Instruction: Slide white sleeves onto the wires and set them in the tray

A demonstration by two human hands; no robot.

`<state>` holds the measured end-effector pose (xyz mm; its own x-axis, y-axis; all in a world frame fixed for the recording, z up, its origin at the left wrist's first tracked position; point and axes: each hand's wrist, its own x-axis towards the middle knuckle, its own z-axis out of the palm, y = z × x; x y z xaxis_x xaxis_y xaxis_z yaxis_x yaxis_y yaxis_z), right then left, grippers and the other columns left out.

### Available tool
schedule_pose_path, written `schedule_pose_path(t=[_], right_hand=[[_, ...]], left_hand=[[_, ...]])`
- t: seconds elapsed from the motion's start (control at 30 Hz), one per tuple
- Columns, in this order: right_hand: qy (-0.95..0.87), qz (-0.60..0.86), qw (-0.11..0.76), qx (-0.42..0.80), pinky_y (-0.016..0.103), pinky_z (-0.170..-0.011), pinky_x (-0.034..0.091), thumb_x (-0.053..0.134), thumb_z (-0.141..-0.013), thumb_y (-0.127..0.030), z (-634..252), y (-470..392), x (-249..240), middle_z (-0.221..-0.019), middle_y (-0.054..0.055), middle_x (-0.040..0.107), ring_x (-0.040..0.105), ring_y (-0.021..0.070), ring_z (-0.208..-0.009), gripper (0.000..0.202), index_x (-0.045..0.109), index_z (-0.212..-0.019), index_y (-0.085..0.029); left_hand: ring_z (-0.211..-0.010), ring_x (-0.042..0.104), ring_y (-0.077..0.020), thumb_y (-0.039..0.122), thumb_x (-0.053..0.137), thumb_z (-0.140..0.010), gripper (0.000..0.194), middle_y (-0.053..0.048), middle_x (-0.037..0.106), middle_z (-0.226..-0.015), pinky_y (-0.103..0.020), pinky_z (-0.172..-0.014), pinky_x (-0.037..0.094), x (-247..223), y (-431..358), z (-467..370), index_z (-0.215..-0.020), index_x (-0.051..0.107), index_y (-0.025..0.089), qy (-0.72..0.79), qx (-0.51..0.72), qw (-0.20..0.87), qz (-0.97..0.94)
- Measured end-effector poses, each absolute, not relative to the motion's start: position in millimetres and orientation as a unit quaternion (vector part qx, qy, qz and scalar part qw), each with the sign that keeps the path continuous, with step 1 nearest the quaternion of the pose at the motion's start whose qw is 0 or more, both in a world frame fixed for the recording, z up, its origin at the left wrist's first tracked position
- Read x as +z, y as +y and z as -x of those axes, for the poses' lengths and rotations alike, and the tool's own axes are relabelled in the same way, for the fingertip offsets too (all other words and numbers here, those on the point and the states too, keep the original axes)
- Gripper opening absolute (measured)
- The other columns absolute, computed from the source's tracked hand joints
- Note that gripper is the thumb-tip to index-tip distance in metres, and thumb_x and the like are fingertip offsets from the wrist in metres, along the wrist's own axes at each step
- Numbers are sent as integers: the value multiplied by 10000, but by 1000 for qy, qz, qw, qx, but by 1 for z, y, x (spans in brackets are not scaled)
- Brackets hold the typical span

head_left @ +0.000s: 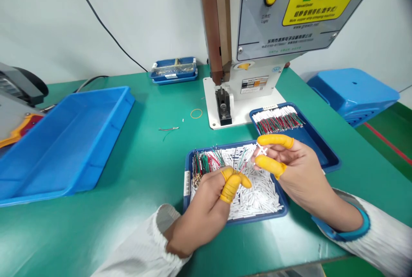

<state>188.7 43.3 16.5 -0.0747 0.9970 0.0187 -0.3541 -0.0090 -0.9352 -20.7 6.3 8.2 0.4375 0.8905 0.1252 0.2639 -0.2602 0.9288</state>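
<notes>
My left hand, with yellow finger cots on thumb and forefinger, pinches a few thin wires that point upward. My right hand, also in yellow cots, holds small white tubes between thumb and fingers; a couple of them cross each other. Both hands are above a blue tray full of short white tubes. At that tray's left side lie bundles of red, green and black wires. Behind my right hand, a second blue tray holds a row of wires with white tubes.
A crimping machine stands at the back on the green table. To the left is a large blue bin. A loose wire piece and a rubber band lie mid-table. A blue stool is at right.
</notes>
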Motion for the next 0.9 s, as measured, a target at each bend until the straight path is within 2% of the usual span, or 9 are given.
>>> schedule_pose_path(t=[0.13,0.27,0.37,0.5,0.63,0.9], right_hand=[[-449,389,555,582,189,-739,652,910,-714,-96,-188,40,16,-874,-26,789,758,116,-764,382,802,-1008,-314],[-445,377,575,574,191,-806,647,872,-788,-128,-188,42,21,-901,-20,808,785,126,-827,304,797,-1019,-311],[-437,374,601,555,222,-809,659,861,-810,-146,-189,44,24,-913,-23,811,788,136,-842,294,790,-1042,-313],[-428,383,612,543,286,-830,677,874,-798,-159,-192,45,24,-957,-25,814,794,163,-866,323,779,-1063,-317],[-437,382,612,538,302,-822,686,878,-789,-157,-193,44,26,-944,-32,814,798,175,-860,331,779,-1054,-329],[-442,382,602,545,324,-847,689,866,-807,-165,-193,44,27,-948,-22,818,803,186,-864,287,785,-1035,-320]], left_hand=[[-810,538,-124,267,408,-1084,352,-29,610,-863,-287,-805,403,3,4,23,-761,511,169,405,363,459,-703],[-856,566,-136,214,412,-1067,269,-37,645,-905,-286,-824,416,4,6,23,-913,629,172,388,347,468,-714],[-855,579,-128,140,427,-1035,236,-30,662,-923,-263,-798,423,10,8,21,-1028,660,174,363,341,462,-734],[-821,590,-113,128,456,-1030,205,-20,675,-910,-234,-760,431,17,12,17,-985,652,166,352,327,463,-745],[-804,590,-111,143,454,-1037,208,-15,681,-903,-230,-760,435,19,13,15,-940,635,169,346,326,464,-748],[-833,596,-123,132,442,-1029,212,-20,674,-916,-244,-751,426,14,12,18,-1009,650,171,358,286,472,-753]])
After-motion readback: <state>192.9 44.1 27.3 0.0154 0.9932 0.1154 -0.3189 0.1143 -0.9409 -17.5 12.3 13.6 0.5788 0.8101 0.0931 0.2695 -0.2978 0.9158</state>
